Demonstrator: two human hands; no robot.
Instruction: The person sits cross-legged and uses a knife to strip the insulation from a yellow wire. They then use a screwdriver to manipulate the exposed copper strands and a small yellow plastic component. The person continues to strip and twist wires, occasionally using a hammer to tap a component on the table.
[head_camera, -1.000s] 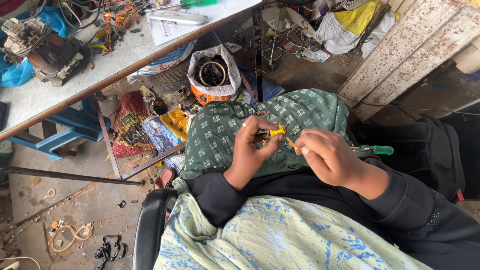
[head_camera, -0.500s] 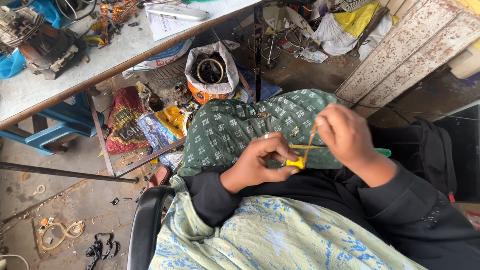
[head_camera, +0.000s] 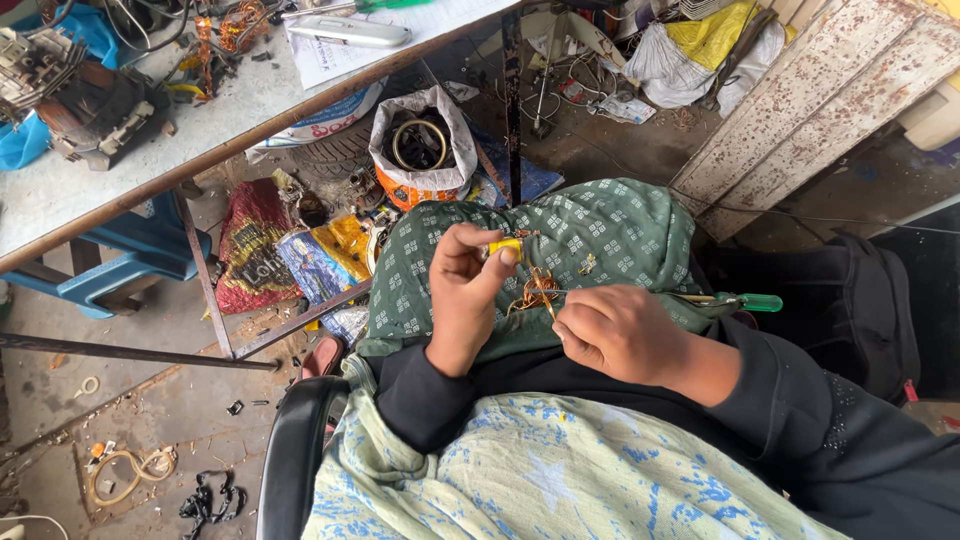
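left fingers (head_camera: 492, 262): curled shut, thumb and fingertips pinching a small yellow piece (head_camera: 505, 246).
right fingers (head_camera: 572, 318): closed in a pinch on a thin copper wire (head_camera: 541, 290); the rest of the hand is folded into a loose fist.
left hand (head_camera: 462, 292): raised over the lap, palm turned toward the right hand.
right hand (head_camera: 622, 332): just beside the left hand, lower and closer to the body.
yellow piece: short, its long axis roughly level, running left to right, at the top of the left hand's grip.
copper wire: runs on a slant from the yellow piece down to the right hand's pinch; a small tangle of it lies between the hands.
screwdriver (head_camera: 735, 300): lies on the lap under the right hand, long axis level, green handle pointing right; its tip is hidden.
lap cloth (head_camera: 610, 232): green, patterned, spread over the knees beneath both hands.
white sack (head_camera: 424, 148): stands open on the floor past the knees; holds dark rings and a coil of wire.
workbench (head_camera: 150, 150): top left, carries a motor part (head_camera: 70, 90), wires and a sheet of paper.
floor (head_camera: 150, 420): bottom left, loose wire loops and scraps.
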